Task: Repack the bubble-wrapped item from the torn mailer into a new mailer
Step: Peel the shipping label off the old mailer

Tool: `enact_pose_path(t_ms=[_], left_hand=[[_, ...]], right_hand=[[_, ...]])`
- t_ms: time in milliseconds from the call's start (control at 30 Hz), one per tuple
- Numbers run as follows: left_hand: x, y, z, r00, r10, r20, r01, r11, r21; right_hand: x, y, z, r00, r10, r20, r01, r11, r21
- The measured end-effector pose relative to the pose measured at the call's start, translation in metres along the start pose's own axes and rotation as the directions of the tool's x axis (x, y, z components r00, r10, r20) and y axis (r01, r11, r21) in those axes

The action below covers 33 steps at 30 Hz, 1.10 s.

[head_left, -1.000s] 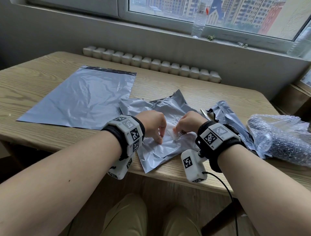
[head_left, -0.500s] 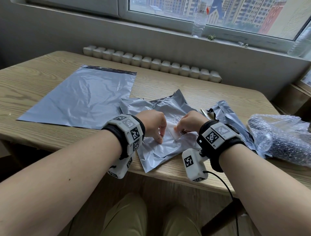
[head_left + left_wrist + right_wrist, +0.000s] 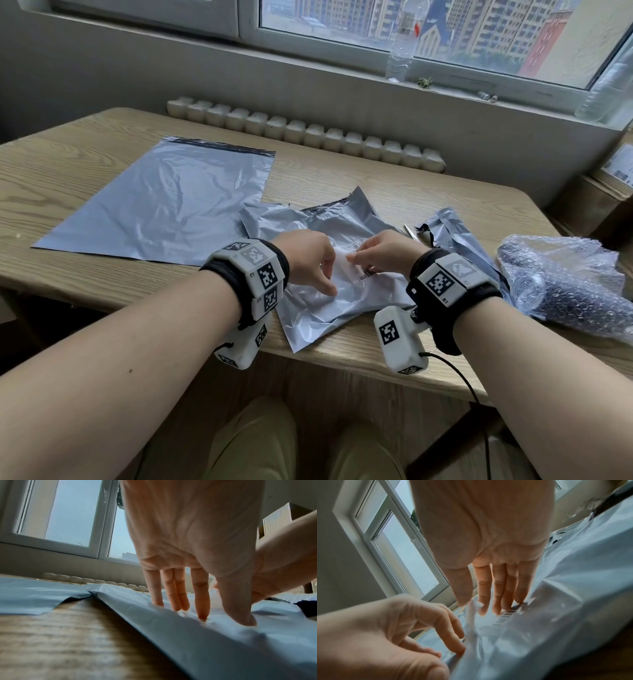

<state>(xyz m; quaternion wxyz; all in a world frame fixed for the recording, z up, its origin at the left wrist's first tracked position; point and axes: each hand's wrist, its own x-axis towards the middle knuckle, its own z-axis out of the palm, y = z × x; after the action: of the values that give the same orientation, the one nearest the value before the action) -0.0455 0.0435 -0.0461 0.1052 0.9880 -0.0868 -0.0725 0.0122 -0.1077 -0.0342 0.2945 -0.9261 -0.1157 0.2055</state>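
Note:
The torn grey mailer (image 3: 342, 308) lies crumpled at the table's near edge, a white barcode label (image 3: 346, 274) on its top. My left hand (image 3: 308, 263) presses straight fingers (image 3: 202, 601) down on the mailer (image 3: 223, 649) just left of the label. My right hand (image 3: 380, 253) pinches a lifted edge of the label (image 3: 474, 609) between thumb and forefinger. The new grey mailer (image 3: 164, 202) lies flat to the left. The bubble-wrapped item (image 3: 565, 284), dark inside clear wrap, rests at the right edge, apart from both hands.
A torn-off piece of grey mailer (image 3: 455, 236) lies between the right hand and the wrapped item, with a thin metal tool (image 3: 409, 231) beside it. A plastic bottle (image 3: 400, 44) stands on the windowsill. A cardboard box (image 3: 609, 192) sits beyond the table's right side.
Both hands stay on the torn mailer. The right hand has shifted very slightly with the label edge; nothing else has moved.

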Motion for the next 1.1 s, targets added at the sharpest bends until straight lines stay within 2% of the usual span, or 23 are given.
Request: enact_pose_path(t_ms=[67, 100, 167, 233, 500, 733, 867, 967, 1100], left_hand=[[-0.001, -0.001, -0.001, 0.999, 0.003, 0.034, -0.003, 1.000, -0.011], [-0.001, -0.002, -0.001, 0.999, 0.011, 0.048, -0.010, 1.000, -0.017], [-0.004, -0.004, -0.001, 0.998, 0.020, 0.058, -0.019, 1.000, -0.020], [-0.007, -0.009, 0.000, 0.998, -0.010, 0.060, 0.011, 1.000, -0.026], [-0.010, -0.022, -0.008, 0.977, -0.187, 0.103, 0.182, 0.982, 0.056], [-0.008, -0.021, -0.008, 0.974, -0.213, 0.072, 0.205, 0.974, 0.098], [-0.007, -0.016, -0.014, 0.984, -0.178, -0.026, 0.179, 0.983, 0.036], [-0.002, -0.007, -0.017, 0.986, -0.160, -0.040, 0.160, 0.987, -0.011], [0.007, -0.003, -0.011, 0.980, -0.198, -0.009, 0.198, 0.979, -0.039]], right_hand=[[-0.006, 0.001, -0.003, 0.999, -0.004, 0.034, 0.001, 0.994, 0.105], [-0.008, 0.003, -0.003, 1.000, -0.007, 0.001, 0.007, 0.998, 0.066], [-0.012, 0.007, -0.003, 0.995, -0.032, -0.098, 0.017, 0.988, -0.154], [-0.015, 0.010, -0.002, 0.992, -0.064, -0.108, 0.031, 0.958, -0.285], [-0.018, -0.001, -0.007, 0.999, 0.040, -0.019, -0.044, 0.910, -0.412], [-0.015, -0.010, -0.009, 0.988, 0.134, 0.072, -0.095, 0.916, -0.389], [-0.019, -0.013, -0.009, 0.954, 0.206, 0.218, -0.153, 0.960, -0.236], [-0.023, -0.014, -0.010, 0.950, 0.200, 0.238, -0.156, 0.969, -0.194], [-0.022, -0.016, -0.006, 0.968, 0.153, 0.199, -0.153, 0.988, -0.018]])
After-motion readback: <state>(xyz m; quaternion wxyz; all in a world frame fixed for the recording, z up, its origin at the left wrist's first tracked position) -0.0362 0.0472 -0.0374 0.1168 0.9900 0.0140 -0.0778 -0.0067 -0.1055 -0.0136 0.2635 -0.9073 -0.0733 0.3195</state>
